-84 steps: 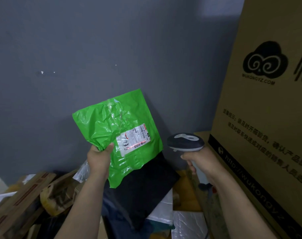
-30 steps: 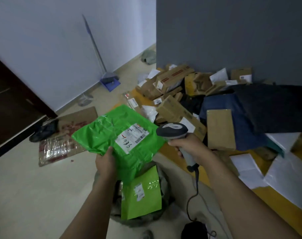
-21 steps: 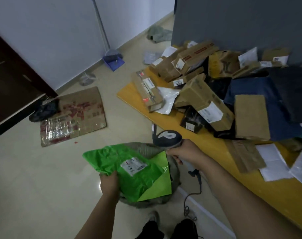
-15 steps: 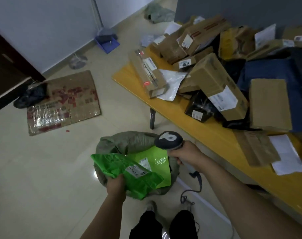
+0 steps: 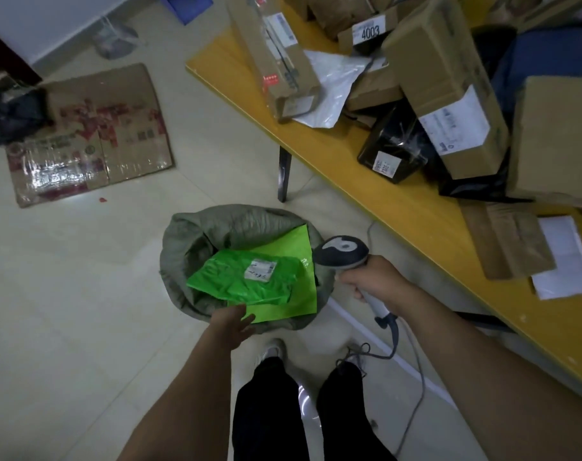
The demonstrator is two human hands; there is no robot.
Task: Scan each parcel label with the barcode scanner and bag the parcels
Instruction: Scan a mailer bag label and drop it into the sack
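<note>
"4003" on a white label (image 5: 370, 30) of a cardboard box, other labels unreadable

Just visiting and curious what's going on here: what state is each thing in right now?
Grey sack: open-mouthed, on the floor.
Crumpled green parcel: lying in the sack, label up, unheld.
Flat green parcel: in the sack, underneath it.
Left hand: open, holding nothing.
Barcode scanner: gripped by right hand.

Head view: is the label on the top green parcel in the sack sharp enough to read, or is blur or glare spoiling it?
Head view: dim overall, and the label on the green parcel is soft, its print unreadable. Head view: no glare on it, only sheen on the taped cardboard and a bright patch on the floor between the shoes. Head view: wide-angle distortion bends the table edge.
</note>
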